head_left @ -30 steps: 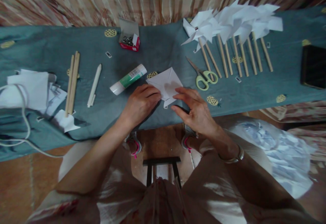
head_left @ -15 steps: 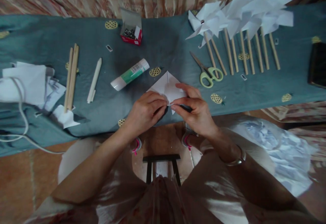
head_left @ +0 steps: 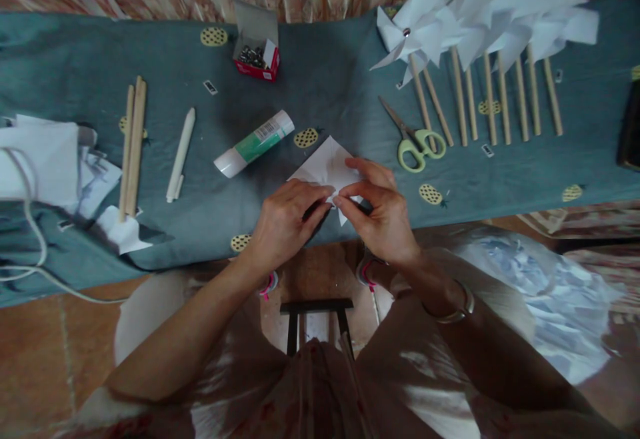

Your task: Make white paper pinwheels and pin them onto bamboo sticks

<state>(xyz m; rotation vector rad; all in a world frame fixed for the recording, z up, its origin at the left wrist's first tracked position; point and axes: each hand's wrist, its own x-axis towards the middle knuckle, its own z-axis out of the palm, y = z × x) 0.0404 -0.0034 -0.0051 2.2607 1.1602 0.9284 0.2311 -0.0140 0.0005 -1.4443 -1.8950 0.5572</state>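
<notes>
A white square of paper (head_left: 327, 162) lies at the table's near edge, one corner pointing away from me and its near part lifted or folded. My left hand (head_left: 290, 216) pinches the paper's near side, thumb and forefinger together. Opposite it, my right hand (head_left: 380, 209) grips the same paper with thumb and forefinger, fingertips almost touching the left ones; its other fingers rest over the right side. The fold between the fingertips is mostly hidden. A glue stick (head_left: 255, 144) lies beyond my left hand, and green-handled scissors (head_left: 415, 142) lie beyond my right.
Finished paper pinwheels (head_left: 490, 22) on wooden sticks lie at the back right. A small red box (head_left: 256, 66) of metal pins stands open at the back. Leftward are a white pen (head_left: 181, 156), wooden sticks (head_left: 133, 149), paper sheets (head_left: 40, 159) and a white cable (head_left: 37, 232).
Both hands stay at the paper, their fingertips shifting slightly around the near fold. The view has moved a little, so the surrounding things appear displaced.
</notes>
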